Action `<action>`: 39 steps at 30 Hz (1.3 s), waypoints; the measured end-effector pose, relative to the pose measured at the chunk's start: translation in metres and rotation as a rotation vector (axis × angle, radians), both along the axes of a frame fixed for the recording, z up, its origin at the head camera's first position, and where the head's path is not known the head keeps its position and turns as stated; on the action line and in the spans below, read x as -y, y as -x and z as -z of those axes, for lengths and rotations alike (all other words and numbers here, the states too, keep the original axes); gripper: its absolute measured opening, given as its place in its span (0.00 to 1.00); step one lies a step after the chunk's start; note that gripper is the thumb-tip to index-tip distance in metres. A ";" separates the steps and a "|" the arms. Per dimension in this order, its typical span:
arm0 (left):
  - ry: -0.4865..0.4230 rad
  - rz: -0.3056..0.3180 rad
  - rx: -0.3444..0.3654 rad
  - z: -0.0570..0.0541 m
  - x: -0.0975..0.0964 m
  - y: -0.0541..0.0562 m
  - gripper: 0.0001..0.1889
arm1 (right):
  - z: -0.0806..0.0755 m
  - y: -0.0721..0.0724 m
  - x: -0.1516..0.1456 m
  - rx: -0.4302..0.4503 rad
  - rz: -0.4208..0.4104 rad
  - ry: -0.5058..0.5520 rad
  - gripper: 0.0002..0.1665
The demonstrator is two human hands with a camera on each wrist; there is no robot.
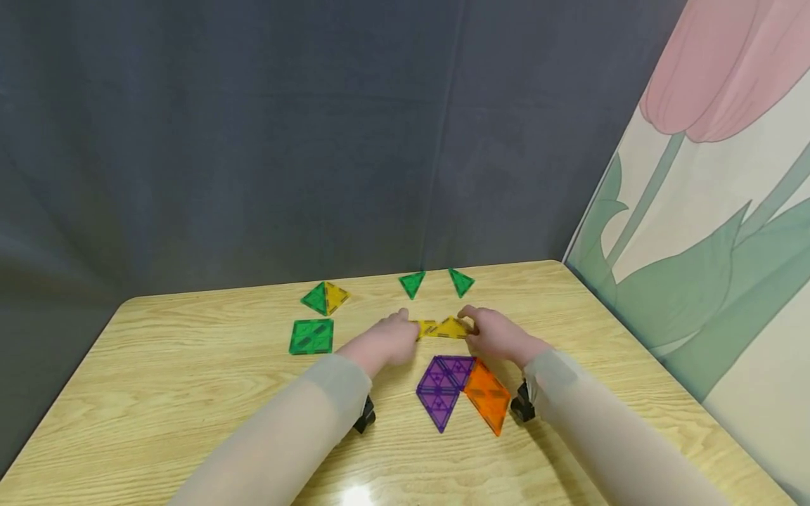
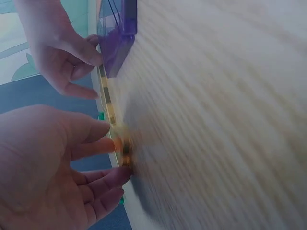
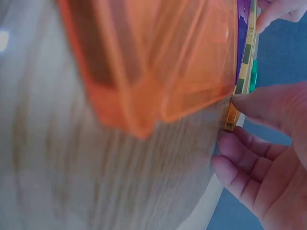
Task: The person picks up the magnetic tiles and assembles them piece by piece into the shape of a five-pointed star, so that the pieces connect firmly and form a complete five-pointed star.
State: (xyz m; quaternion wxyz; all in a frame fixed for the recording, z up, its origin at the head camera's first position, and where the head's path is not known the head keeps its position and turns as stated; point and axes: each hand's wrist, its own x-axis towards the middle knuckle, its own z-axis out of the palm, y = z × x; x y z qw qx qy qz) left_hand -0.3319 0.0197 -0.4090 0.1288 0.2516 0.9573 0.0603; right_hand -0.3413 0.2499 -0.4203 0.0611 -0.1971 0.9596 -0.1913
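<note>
Yellow translucent magnetic tiles (image 1: 451, 327) form a short row on the table, between both hands. My left hand (image 1: 396, 339) pinches the row's left end between thumb and fingers; in the left wrist view that yellow tile (image 2: 125, 152) stands partly behind the fingertips. At the right end, my right hand (image 1: 496, 333) has its thumb and fingers on either side of a yellow tile's corner (image 3: 231, 118). Closer to me lie joined purple tiles (image 1: 439, 390), with orange tiles (image 1: 489, 398) touching them on the right. The fingers partly hide the yellow row's ends.
Two green triangle tiles (image 1: 413, 284) lie apart near the table's back edge. A green and yellow triangle pair (image 1: 325, 298) and a green square shape (image 1: 311, 337) are at the left. Behind the table (image 1: 190, 393) hangs a dark curtain (image 1: 285, 140); a flower-patterned panel (image 1: 715, 232) borders the right.
</note>
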 end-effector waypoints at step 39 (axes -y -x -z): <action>0.030 0.050 0.012 0.005 0.025 -0.004 0.31 | -0.001 -0.005 0.007 -0.404 -0.193 -0.216 0.03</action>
